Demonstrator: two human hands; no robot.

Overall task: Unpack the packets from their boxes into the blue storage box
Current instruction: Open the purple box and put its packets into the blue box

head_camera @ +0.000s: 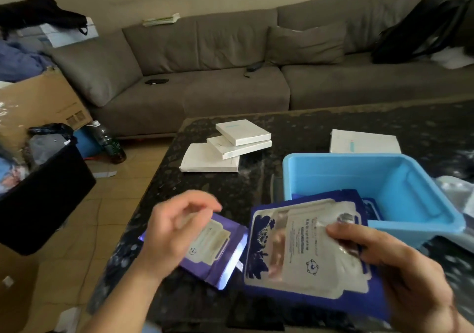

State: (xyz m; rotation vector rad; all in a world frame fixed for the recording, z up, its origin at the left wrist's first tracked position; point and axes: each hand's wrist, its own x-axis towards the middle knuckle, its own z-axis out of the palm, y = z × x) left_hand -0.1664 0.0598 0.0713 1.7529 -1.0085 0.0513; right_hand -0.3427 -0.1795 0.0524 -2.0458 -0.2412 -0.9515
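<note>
Dark speckled table (256, 186) fills the foreground, with a grey sofa (205, 58) behind it. On the table stands the blue storage box (415, 219), used below as the landmark.

Right hand (400, 263): positioned at the near side of the storage box. My thumb and fingers pinch the right edge of a stack of blue-and-white packets (302, 250); the thumb lies on the top packet's white face. The far edge of the stack overlaps the box's near rim.

Left hand (174, 232): positioned well left of the storage box, blurred. Its fingers are loosely curled and hold nothing. Beneath it lies a purple box (218, 253), on the table, just left of the packet stack.

Beyond the storage box's far left corner lie three white boxes (230, 148), loosely stacked. One more white box (364, 141) lies just behind the box's far rim.
</note>
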